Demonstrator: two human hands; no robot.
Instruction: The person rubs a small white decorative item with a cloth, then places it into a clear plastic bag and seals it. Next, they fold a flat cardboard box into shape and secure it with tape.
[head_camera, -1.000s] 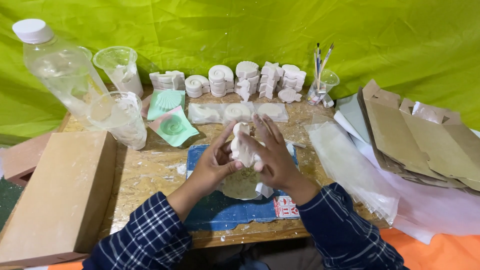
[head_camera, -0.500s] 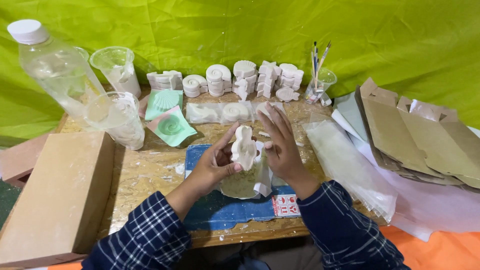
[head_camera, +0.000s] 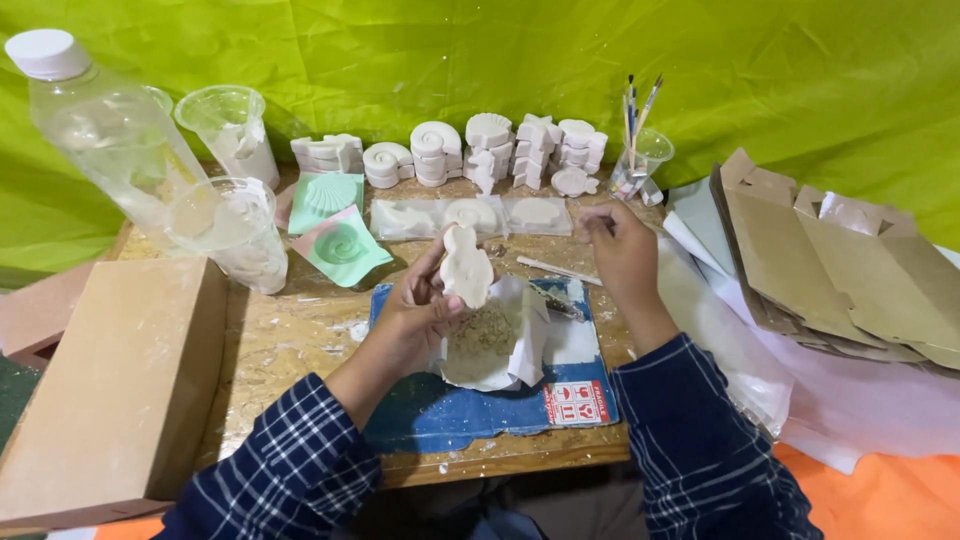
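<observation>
My left hand (head_camera: 412, 315) holds a white plaster figure (head_camera: 466, 268) upright above a crumpled white paper (head_camera: 522, 345) with crumbs on it, which lies on a blue mat (head_camera: 470, 412). My right hand (head_camera: 622, 255) is apart from the figure, to its right, fingers curled near the right end of a clear mould tray (head_camera: 470, 215). What the fingers enclose is hidden. A thin white stick (head_camera: 558, 270) lies just left of that hand.
Rows of white plaster casts (head_camera: 490, 150) and a cup of brushes (head_camera: 640, 165) stand at the back. Two green moulds (head_camera: 340, 245), plastic cups (head_camera: 228, 235) and a large bottle (head_camera: 110, 140) are left. A cardboard box (head_camera: 110, 370) sits near left, flat cardboard pieces (head_camera: 830, 270) right.
My right hand has left the plaster figure and moved right and back toward the mould tray. My left hand still holds the figure, now alone.
</observation>
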